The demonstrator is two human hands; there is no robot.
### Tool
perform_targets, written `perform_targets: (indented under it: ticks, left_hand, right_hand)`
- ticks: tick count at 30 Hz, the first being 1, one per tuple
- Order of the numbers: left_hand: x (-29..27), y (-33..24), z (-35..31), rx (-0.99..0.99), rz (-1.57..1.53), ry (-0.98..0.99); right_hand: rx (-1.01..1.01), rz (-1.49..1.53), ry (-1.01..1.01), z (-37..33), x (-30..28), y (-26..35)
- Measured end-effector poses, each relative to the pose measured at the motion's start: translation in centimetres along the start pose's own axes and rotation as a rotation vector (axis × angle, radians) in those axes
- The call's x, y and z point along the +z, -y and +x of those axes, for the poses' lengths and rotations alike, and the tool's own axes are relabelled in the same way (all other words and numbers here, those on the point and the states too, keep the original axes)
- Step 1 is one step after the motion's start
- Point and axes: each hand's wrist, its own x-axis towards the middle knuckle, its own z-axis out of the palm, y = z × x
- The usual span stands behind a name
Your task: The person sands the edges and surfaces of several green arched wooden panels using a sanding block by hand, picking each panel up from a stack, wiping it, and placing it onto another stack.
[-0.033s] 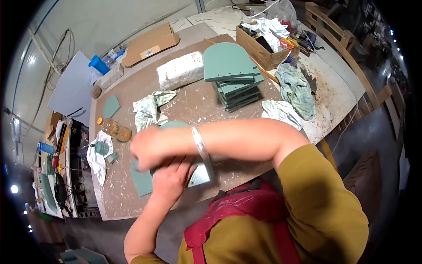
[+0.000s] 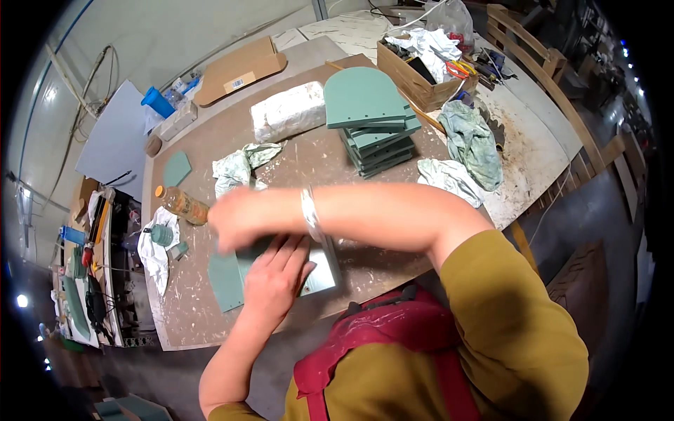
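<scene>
My left hand [image 2: 272, 281] lies on a green flat panel [image 2: 228, 286] near the front of the workbench, its fingers stretched out and pressed down. Just right of those fingers, a pale shiny strip of the panel's surface catches the light. My right arm crosses over from the right, with a clear band round the wrist. Beyond the left fingers, my right hand [image 2: 242, 219] hovers over the panel, smeared by motion. Its fingers are hidden, and whatever it might hold does not show.
A stack of green rounded boards [image 2: 365, 98] stands at the back, beside a white wrapped bundle [image 2: 288, 111]. At left are a bottle with an orange cap [image 2: 184, 206], a small green jar [image 2: 162, 235] and rags [image 2: 233, 172]. A tool box [image 2: 421, 84] sits back right.
My right hand has shifted slightly away from me, uncovering more of the left fingers and the panel. The left hand stays in place.
</scene>
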Motion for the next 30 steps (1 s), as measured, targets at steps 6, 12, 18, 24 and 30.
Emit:
perform_targets:
  ticks: [6,12,18,24,30]
  left_hand:
    - [0.0,-4.2,-0.9,-0.160,0.043,0.155]
    - [1.0,-4.8,-0.8,-0.113,0.103,0.153]
    - [1.1,-5.5,-2.7,-0.201,0.058,0.086]
    - [1.4,-5.7,-2.4,-0.178,-0.028,0.011]
    - [1.0,-5.3,-2.4,-0.163,0.018,0.040]
  right_hand:
    - [-0.231,-0.138,0.080,-1.0,1.5,2.0]
    - [-0.155,-0.179,0.050,0.9,1.1,-1.4]
    - [-0.429,-0.042,0.460,-0.5,0.8,3.8]
    - [-0.531,-0.106,0.264,-2.9,1.7,4.4]
    - [-0.285,-0.289,0.232,-0.1,-0.1,1.9]
